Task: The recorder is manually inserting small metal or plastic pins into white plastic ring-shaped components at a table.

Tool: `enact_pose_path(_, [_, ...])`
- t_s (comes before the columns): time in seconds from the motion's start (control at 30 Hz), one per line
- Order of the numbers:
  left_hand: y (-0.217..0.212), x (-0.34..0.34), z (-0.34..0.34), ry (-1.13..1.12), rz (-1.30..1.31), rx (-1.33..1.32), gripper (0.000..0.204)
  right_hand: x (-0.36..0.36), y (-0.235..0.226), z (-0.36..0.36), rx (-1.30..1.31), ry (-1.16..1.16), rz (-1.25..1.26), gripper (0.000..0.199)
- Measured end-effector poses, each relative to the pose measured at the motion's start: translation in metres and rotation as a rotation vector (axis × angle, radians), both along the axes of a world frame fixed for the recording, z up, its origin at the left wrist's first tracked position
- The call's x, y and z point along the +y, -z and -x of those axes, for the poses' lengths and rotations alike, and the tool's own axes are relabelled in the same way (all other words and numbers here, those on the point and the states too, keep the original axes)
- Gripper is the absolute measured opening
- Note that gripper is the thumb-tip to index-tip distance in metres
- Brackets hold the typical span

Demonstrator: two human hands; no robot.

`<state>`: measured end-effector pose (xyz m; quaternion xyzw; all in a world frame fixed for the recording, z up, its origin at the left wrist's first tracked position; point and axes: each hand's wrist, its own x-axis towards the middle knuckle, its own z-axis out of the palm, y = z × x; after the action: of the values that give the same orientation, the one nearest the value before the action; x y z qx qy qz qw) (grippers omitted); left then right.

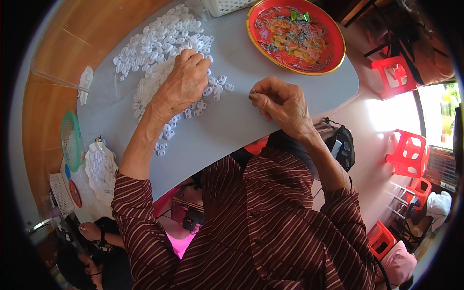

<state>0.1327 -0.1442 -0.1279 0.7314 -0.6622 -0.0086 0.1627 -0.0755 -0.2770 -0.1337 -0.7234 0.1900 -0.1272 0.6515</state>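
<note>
Small white plastic pieces, each with round holes, lie in a big pile (162, 36) on the grey table (217, 130). Over the near right side of this pile is my left hand (186, 79), its fingers curled down and closed. Its fingertips are hidden, so what they hold cannot be made out. Several loose white pieces (217, 89) lie just right of it. My right hand (282, 106) is held above the table to the right, thumb and forefinger pinched together. Something thin and tiny seems to show at their tips, too small to name.
A red flowered round tray (256, 41) with small metal pieces and a green wrapper (300, 17) stands at the far right. A white basket (229, 6) is behind. Red stools (408, 152) stand on the floor at right. Another person's hand (89, 231) shows at lower left.
</note>
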Motion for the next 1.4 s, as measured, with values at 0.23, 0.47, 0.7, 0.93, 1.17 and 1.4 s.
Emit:
enact_pose_path(0.23, [0.008,-0.004,0.004,0.036,0.052,-0.109,0.009,-0.002,-0.002,0.0,-0.008,0.008,-0.005,0.014])
enact_pose_path(0.47, [-0.013,-0.005,0.04,-0.291,0.118,1.194,0.018,-0.004,0.007,-0.002,-0.142,0.052,-0.137,0.015])
enact_pose_path(0.7, [0.001,-0.007,0.071,-0.285,0.188,1.573,0.027,-0.003,0.013,-0.005,-0.255,0.108,-0.243,0.013])
enact_pose_path(0.93, [0.007,-0.015,0.086,-0.207,0.242,1.379,0.026,-0.002,0.013,-0.003,-0.354,0.068,-0.171,0.013])
enact_pose_path(1.17, [0.005,-0.015,0.094,-0.199,0.293,1.305,0.025,-0.004,0.019,-0.006,-0.376,0.135,-0.267,0.014])
enact_pose_path(1.4, [0.017,-0.014,0.095,-0.236,0.35,1.265,0.02,-0.003,0.017,-0.003,-0.324,0.126,-0.264,0.015])
